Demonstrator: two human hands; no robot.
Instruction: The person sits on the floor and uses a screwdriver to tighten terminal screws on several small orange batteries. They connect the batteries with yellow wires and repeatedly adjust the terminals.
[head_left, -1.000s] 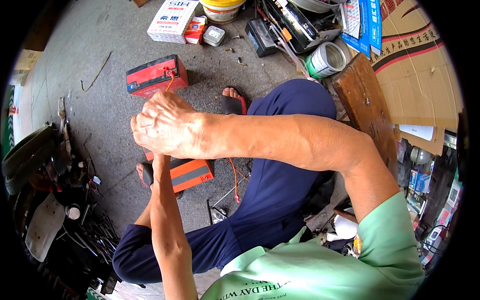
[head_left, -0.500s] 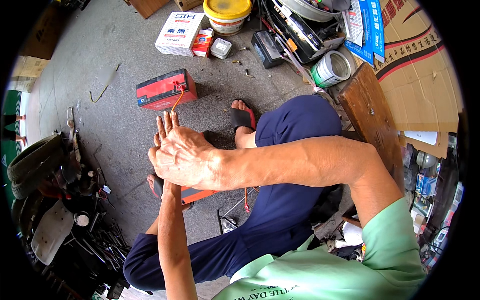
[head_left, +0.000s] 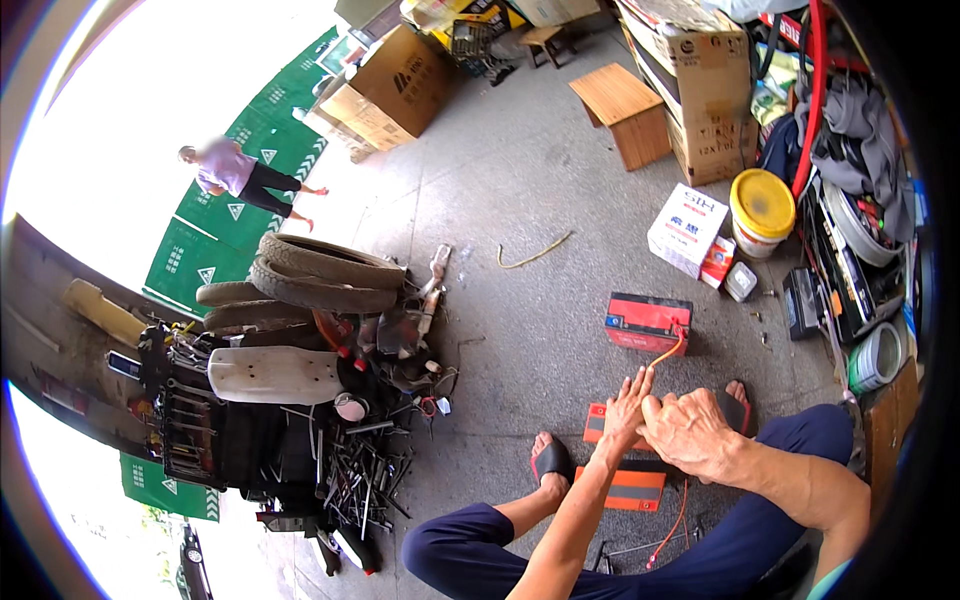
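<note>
My left hand (head_left: 626, 408) is held up over the floor with its fingers stretched out. Against its side rests my right hand (head_left: 690, 432), fingers curled; whatever lies inside them, if anything, is hidden. Just beyond the hands a red and black battery (head_left: 648, 318) sits on the floor, an orange-yellow wire (head_left: 668, 355) running from its terminal toward my left fingers. I cannot tell whether the wire touches them. Below my hands lie an orange and grey battery (head_left: 622, 490) and another orange piece (head_left: 596, 420), both partly covered. A thin red-orange wire (head_left: 683, 520) trails between my legs.
At right stand a white box (head_left: 688, 230), a yellow-lidded bucket (head_left: 762, 205) and a small metal tin (head_left: 741, 281). Tyres (head_left: 325, 270) and a heap of tools (head_left: 365, 475) fill the left. A person (head_left: 235, 175) is far left, near green barriers (head_left: 190, 250).
My view has swung left, bringing the tyres, tool heap and distant person further in. My right hand, earlier with fingers stretched over the left, now has them curled beside it.
</note>
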